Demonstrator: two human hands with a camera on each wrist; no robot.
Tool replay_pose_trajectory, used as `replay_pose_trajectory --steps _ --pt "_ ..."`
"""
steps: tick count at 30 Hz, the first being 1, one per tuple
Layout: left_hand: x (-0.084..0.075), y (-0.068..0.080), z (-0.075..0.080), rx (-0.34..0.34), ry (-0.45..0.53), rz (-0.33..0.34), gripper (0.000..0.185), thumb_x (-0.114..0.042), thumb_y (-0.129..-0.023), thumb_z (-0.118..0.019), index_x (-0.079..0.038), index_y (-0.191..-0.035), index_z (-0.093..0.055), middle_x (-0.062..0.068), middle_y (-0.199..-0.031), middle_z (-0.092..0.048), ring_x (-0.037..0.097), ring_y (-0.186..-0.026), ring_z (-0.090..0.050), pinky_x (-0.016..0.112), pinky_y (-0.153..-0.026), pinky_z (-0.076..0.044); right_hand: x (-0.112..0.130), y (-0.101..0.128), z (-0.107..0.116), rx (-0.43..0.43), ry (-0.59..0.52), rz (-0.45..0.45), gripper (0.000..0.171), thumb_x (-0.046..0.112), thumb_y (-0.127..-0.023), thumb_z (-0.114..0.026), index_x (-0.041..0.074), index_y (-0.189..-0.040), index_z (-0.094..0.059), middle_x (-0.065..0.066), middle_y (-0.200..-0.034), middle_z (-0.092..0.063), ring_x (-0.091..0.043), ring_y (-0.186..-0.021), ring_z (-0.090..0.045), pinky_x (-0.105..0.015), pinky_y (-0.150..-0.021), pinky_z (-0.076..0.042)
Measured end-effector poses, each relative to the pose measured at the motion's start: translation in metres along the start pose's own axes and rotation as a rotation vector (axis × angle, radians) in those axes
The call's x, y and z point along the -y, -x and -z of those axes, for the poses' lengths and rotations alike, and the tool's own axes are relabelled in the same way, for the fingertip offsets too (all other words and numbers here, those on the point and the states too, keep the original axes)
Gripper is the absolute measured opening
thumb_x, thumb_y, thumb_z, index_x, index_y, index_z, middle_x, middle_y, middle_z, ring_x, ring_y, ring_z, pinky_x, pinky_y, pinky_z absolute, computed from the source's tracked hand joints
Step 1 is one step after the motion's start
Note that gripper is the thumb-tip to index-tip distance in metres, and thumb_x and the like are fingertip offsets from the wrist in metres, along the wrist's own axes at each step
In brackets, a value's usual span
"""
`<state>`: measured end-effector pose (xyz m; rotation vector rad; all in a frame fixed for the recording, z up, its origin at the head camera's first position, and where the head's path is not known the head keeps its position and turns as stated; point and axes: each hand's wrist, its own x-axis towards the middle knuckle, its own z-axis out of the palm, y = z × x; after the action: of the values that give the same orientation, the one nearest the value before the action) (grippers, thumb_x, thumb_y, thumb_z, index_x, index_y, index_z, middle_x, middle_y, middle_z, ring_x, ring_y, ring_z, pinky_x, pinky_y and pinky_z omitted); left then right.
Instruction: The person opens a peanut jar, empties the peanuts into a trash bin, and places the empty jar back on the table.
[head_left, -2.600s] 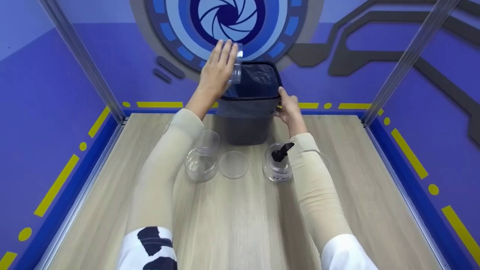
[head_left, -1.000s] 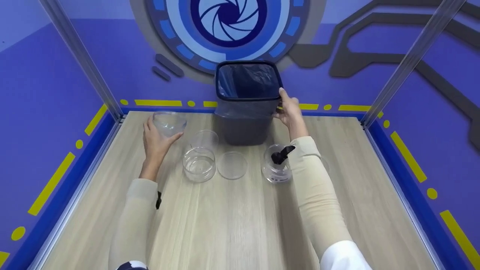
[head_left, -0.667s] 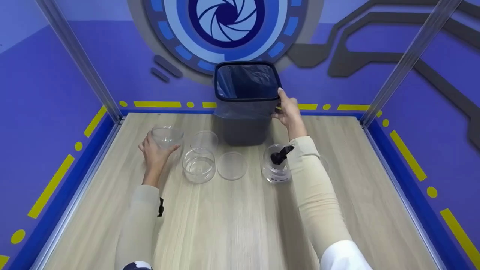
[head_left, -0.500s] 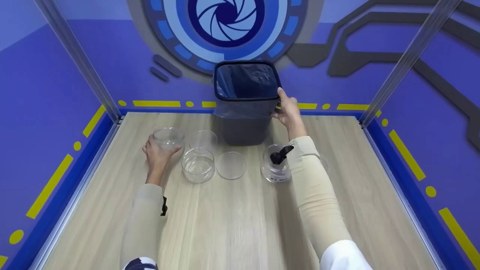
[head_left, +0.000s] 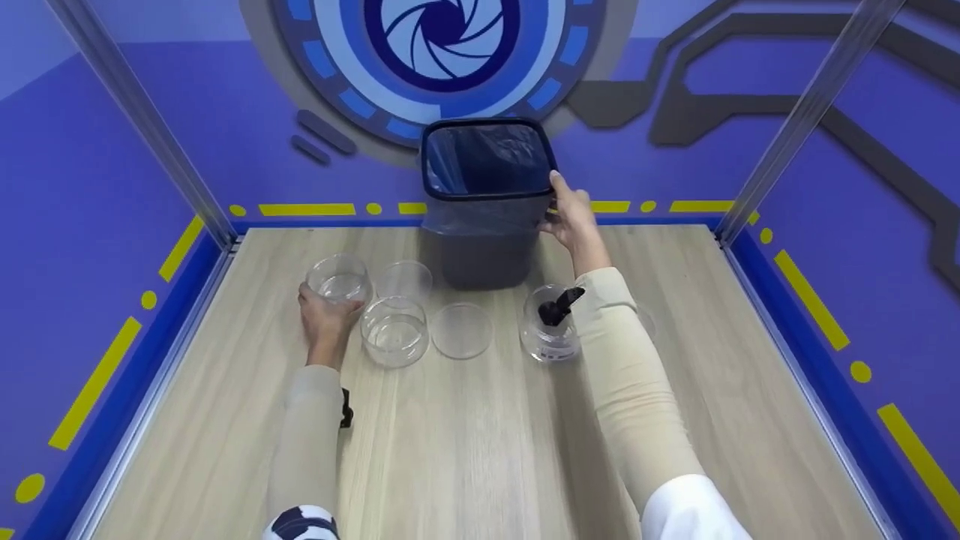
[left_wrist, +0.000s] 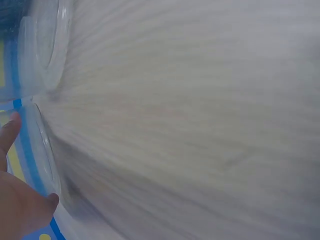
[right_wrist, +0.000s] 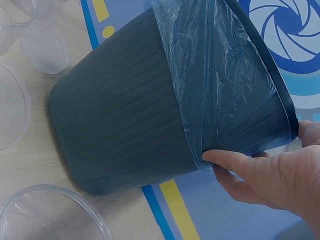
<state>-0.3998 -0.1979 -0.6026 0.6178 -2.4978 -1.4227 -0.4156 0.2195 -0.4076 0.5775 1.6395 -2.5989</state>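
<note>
My left hand (head_left: 327,313) holds a clear round jar (head_left: 339,279) that stands on the wooden table (head_left: 465,450), left of the other glassware. In the left wrist view the jar's wall (left_wrist: 44,150) shows beside my fingers (left_wrist: 11,134), and the picture is blurred. My right hand (head_left: 566,210) grips the right rim of a dark grey bin (head_left: 480,247) lined with a blue plastic bag (head_left: 487,157). In the right wrist view my thumb (right_wrist: 235,161) presses the bag (right_wrist: 225,85) against the bin (right_wrist: 130,125), which looks tilted.
Between my arms stand a second clear jar (head_left: 405,279), a wider clear bowl (head_left: 395,331), a flat clear lid (head_left: 463,330) and a clear jar with a black piece in it (head_left: 551,334). Blue walls and metal posts (head_left: 142,127) enclose the table.
My left hand came back from over the bin with the clear jar, lowered it and set it on the table at the left. My right hand has stayed on the bin's rim.
</note>
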Motion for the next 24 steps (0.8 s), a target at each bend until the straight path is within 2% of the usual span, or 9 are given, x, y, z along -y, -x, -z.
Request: replay_pose_trajectory --steps 5,9,12,15,19,22,24 --pt "0.006 0.000 0.007 -0.012 0.010 0.018 0.121 -0.017 -0.072 -0.091 -0.007 -0.161 -0.010 0.027 -0.159 -0.029 0.044 -0.144 -0.035 0.047 -0.122 -0.029 -0.006 -0.001 -0.012 0.013 0.020 -0.025 0.084 0.036 -0.102 -0.058 0.013 -0.163 -0.006 -0.023 -0.152 -0.040 -0.039 -0.135 -0.048 -0.056 -0.110 -0.043" --pt "0.012 0.001 0.009 -0.024 0.023 -0.008 0.119 -0.013 -0.071 -0.090 -0.003 -0.160 -0.011 0.029 -0.157 -0.030 0.044 -0.144 -0.036 0.046 -0.121 -0.031 -0.010 -0.001 -0.017 0.020 0.043 -0.031 0.079 0.036 -0.103 -0.058 0.011 -0.162 -0.011 -0.021 -0.150 -0.044 -0.036 -0.133 -0.051 -0.054 -0.109 -0.045" --pt "0.013 0.001 0.011 -0.026 0.033 -0.034 0.120 -0.006 -0.069 -0.090 0.002 -0.159 -0.009 0.032 -0.157 -0.027 0.046 -0.145 -0.033 0.045 -0.123 -0.028 -0.011 -0.002 -0.021 0.021 0.061 -0.033 0.079 0.036 -0.103 -0.057 0.010 -0.162 -0.011 -0.021 -0.151 -0.043 -0.036 -0.134 -0.050 -0.054 -0.110 -0.045" --pt "0.011 0.001 0.015 -0.005 0.039 -0.052 0.125 -0.001 -0.069 -0.089 0.006 -0.159 -0.002 0.035 -0.160 -0.018 0.047 -0.147 -0.026 0.044 -0.125 -0.021 -0.011 -0.004 -0.024 0.022 0.063 -0.043 0.082 0.036 -0.103 -0.057 0.012 -0.163 -0.006 -0.021 -0.155 -0.038 -0.038 -0.139 -0.046 -0.054 -0.111 -0.043" --pt "0.004 0.005 0.021 0.058 -0.022 -0.079 0.120 -0.006 -0.079 -0.083 0.006 -0.158 0.007 0.034 -0.164 -0.003 0.047 -0.152 -0.012 0.044 -0.127 -0.014 -0.010 -0.008 -0.020 0.019 0.041 -0.051 0.082 0.036 -0.103 -0.056 0.014 -0.163 -0.004 -0.021 -0.157 -0.035 -0.039 -0.140 -0.043 -0.055 -0.111 -0.042" --pt "-0.009 0.013 0.027 0.086 -0.075 -0.139 0.111 -0.011 -0.086 -0.077 0.007 -0.158 0.006 0.034 -0.164 0.005 0.049 -0.152 0.000 0.050 -0.126 -0.011 -0.010 -0.011 -0.010 0.038 0.007 -0.044 0.073 0.039 -0.104 -0.054 0.010 -0.161 -0.018 -0.021 -0.153 -0.039 -0.038 -0.136 -0.046 -0.055 -0.111 -0.042" --pt "-0.020 0.022 0.029 0.101 -0.090 -0.207 0.106 -0.013 -0.087 -0.074 0.007 -0.159 0.002 0.033 -0.164 0.007 0.049 -0.152 0.005 0.054 -0.126 -0.010 -0.014 -0.012 0.002 0.078 -0.014 -0.010 0.065 0.041 -0.105 -0.050 0.005 -0.156 -0.030 -0.021 -0.150 -0.041 -0.036 -0.133 -0.047 -0.054 -0.113 -0.041"
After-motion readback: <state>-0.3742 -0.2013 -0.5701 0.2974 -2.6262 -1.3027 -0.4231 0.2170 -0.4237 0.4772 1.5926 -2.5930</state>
